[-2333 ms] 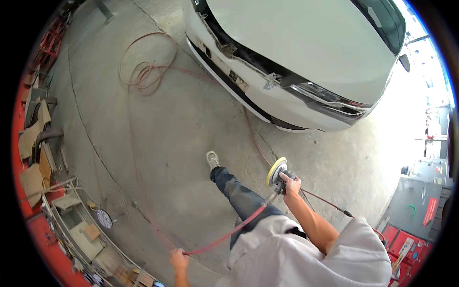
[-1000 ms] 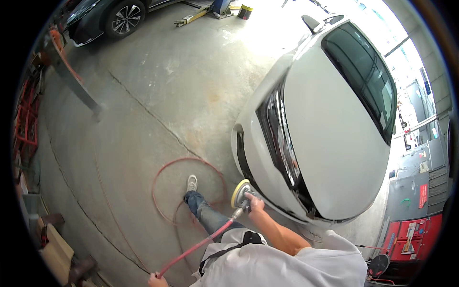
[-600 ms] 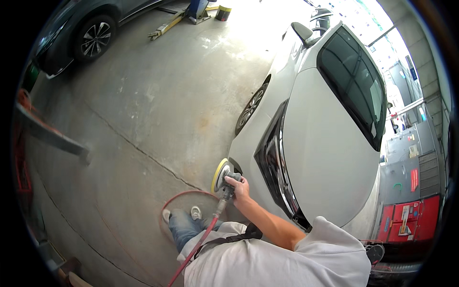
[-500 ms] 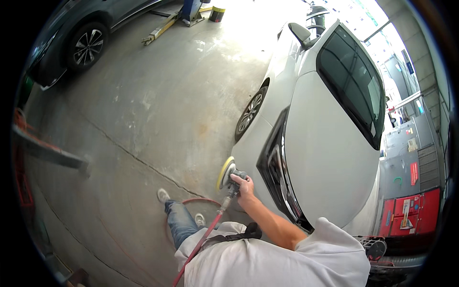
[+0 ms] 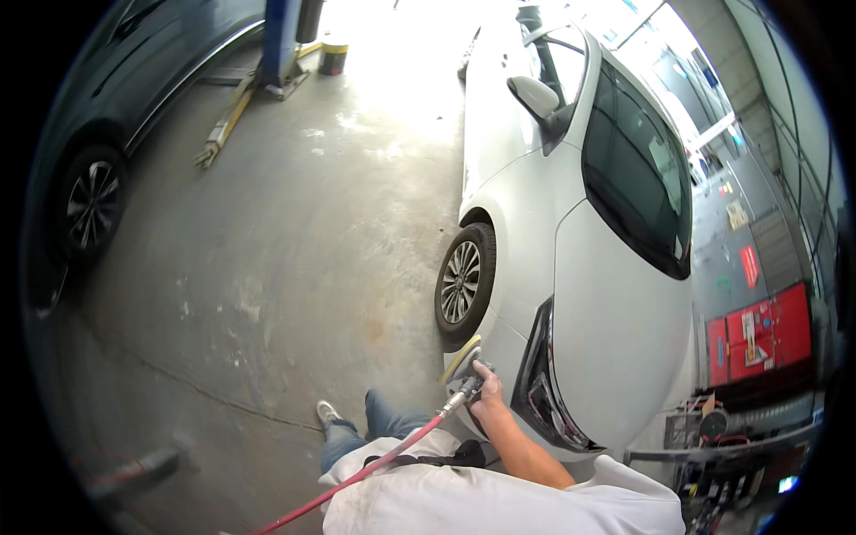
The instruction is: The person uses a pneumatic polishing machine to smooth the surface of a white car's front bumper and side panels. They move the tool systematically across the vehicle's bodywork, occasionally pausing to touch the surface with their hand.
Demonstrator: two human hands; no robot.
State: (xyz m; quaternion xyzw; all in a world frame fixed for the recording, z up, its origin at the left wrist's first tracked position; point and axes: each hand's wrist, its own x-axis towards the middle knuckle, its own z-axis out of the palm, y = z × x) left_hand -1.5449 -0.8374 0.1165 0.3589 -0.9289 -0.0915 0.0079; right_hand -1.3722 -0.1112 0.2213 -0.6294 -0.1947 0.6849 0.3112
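My right hand [image 5: 488, 390] is closed around the body of an air sander [image 5: 465, 387], its thumb on top. The sander carries a round pad with a yellow rim [image 5: 462, 358]. A red air hose [image 5: 379, 463] runs from its fitting down to the lower left. The pad is at the front corner of a light silver-white car [image 5: 615, 330], below the front wheel [image 5: 464, 283] and left of the dark headlight [image 5: 540, 392]. Whether it touches the bumper, I cannot tell. My left hand is out of the picture.
A dark car [image 5: 94, 201] stands at the far left by a blue lift post [image 5: 281, 45] with a yellow arm [image 5: 223, 120] on the floor. A bucket [image 5: 333, 57] sits beside the post. Red cabinets [image 5: 758, 334] and a cluttered cart [image 5: 713, 432] are on the right.
My right hand has moved the sander right and down in the picture, closer to the bumper corner. The view has turned, showing more of the car's side and wheel. My feet have shifted.
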